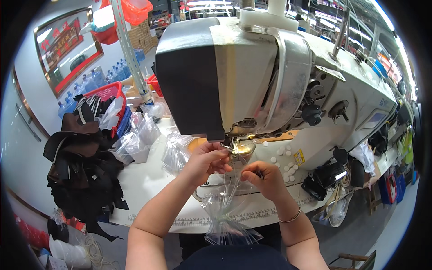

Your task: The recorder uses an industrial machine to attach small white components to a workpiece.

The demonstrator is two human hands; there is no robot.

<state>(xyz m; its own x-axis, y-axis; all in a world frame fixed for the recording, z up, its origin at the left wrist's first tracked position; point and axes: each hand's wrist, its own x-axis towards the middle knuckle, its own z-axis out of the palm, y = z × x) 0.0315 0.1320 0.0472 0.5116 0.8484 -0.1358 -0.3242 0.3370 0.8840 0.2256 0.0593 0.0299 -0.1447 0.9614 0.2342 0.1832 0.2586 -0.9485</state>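
Note:
A large industrial sewing machine [252,76] stands in front of me, with its needle area just above my hands. My left hand [208,163] is closed in a pinch right beside the needle area, next to a small shiny metal part [227,146]; what the fingertips hold is too small to make out. Lower and to the right, my right hand [264,179] has its fingers curled in, and a small dark thing shows at them. Between and below both hands hangs a clear plastic bag [227,220], gathered narrow at the top and draping over the table's front edge.
Small white round pieces [288,167] lie scattered right of the needle area. Dark cut pieces [83,180] pile up at the left edge, near a red basket [118,101] and clear plastic bags [137,135]. A ruler strip [180,222] runs along the table's front.

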